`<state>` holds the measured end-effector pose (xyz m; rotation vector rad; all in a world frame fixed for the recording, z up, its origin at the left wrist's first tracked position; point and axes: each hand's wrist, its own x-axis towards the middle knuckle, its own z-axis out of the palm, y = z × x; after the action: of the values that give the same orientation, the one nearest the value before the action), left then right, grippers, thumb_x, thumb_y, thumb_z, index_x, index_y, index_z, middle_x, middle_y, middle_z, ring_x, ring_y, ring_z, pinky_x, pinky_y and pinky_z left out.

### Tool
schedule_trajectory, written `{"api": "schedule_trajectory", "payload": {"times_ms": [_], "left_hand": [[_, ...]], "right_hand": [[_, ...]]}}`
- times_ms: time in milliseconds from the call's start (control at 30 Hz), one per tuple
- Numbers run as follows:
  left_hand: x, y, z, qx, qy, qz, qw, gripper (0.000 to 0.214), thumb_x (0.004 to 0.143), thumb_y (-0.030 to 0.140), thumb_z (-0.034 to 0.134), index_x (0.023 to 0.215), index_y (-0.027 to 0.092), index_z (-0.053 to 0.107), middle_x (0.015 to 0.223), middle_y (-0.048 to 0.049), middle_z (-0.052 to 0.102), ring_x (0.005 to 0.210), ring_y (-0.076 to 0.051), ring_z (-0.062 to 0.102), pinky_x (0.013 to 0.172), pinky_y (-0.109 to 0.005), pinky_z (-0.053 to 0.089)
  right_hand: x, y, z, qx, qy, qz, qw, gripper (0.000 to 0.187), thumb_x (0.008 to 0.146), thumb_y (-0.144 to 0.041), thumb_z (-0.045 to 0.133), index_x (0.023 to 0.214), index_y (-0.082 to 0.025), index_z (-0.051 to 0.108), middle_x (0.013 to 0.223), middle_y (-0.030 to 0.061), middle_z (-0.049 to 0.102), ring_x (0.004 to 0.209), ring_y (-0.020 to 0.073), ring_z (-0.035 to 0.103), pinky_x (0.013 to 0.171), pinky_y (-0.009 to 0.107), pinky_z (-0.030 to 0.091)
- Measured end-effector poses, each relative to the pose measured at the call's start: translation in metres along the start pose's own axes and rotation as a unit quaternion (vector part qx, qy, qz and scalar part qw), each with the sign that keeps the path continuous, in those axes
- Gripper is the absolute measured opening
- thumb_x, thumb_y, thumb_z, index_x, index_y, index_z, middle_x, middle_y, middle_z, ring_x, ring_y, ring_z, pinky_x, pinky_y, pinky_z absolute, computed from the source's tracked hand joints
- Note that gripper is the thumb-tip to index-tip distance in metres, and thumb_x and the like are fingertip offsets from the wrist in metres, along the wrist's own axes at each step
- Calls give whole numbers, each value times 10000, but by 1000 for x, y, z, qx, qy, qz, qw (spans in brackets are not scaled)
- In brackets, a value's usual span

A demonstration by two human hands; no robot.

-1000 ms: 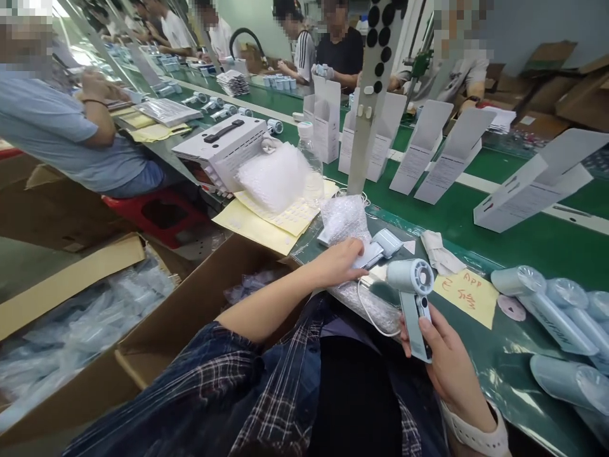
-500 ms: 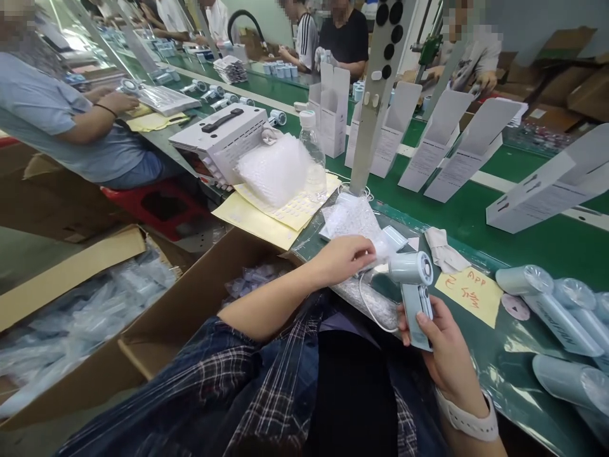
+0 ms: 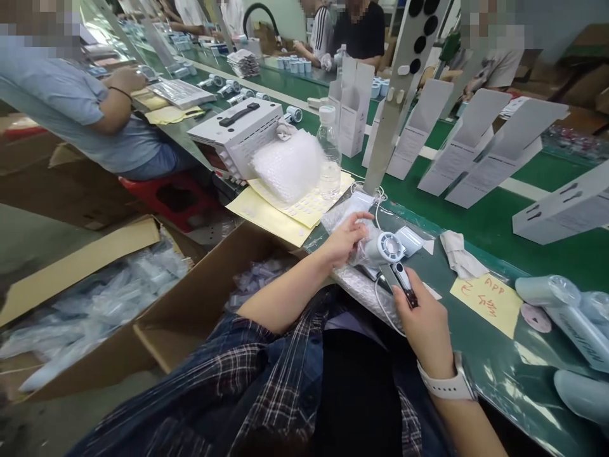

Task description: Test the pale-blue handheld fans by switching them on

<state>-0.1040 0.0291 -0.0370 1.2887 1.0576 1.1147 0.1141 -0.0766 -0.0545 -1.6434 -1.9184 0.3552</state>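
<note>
A light-blue handheld fan (image 3: 383,249) is in my right hand (image 3: 426,320), its round grille tilted up and its handle between my thumb and fingers. A dark strip shows on the handle. My left hand (image 3: 349,240) is at the back of the fan head, fingers apart and stretched over crinkled clear plastic; whether it touches the fan is hard to tell. Right behind the fan head lies a small light-blue packet (image 3: 410,240). A white cable (image 3: 380,298) loops below the fan, over bubble wrap at the table's edge.
White boxes with raised flaps (image 3: 504,149) line the green belt behind a metal post (image 3: 390,127). A bottle (image 3: 328,152), bubble wrap (image 3: 288,165) and yellow sheets (image 3: 271,219) lie ahead. More fans (image 3: 566,311) lie right. Cartons (image 3: 190,298) hold bagged items. Co-workers sit nearby.
My right hand has moved left and up with the fan, turning its grille toward me. My left hand has loosened from a closer curl, its fingers now spread beside the fan head.
</note>
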Motion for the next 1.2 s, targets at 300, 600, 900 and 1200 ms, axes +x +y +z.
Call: {"api": "schedule_trajectory", "payload": {"times_ms": [300,600,900,1200], "left_hand": [[-57,74,18,541,-210,337,741,463,1069,128,417,1508,223,526,949,-37,713,900,-190,611,745,-309,456],[-106,120,-58,436,-21,274,857,423,1041,195,477,1458,267,490,914,23,700,714,-119,615,695,-243,510],[-108,117,-120,539,395,132,732,296,1038,417,489,1253,274,634,1227,-79,666,1178,-304,640,1104,-556,491],[21,11,7,568,38,2,822,257,991,137,548,1199,184,693,1328,-160,631,1214,-295,613,1073,-469,506]], "right_hand": [[3,-28,-24,-102,-7,-61,993,464,1049,-528,470,1126,-174,759,777,97,699,563,177,560,529,293,280],[15,-86,-61,550,-398,-1,734,768,954,-591,724,1586,-231,481,1160,132,772,764,178,724,627,303,567],[17,17,-61,-176,-60,117,976,316,1001,-475,543,846,-224,656,751,65,719,654,238,639,586,335,380],[-13,41,-25,-210,-19,68,975,190,1008,-272,435,849,-221,526,851,75,673,774,213,626,632,314,321]]}}
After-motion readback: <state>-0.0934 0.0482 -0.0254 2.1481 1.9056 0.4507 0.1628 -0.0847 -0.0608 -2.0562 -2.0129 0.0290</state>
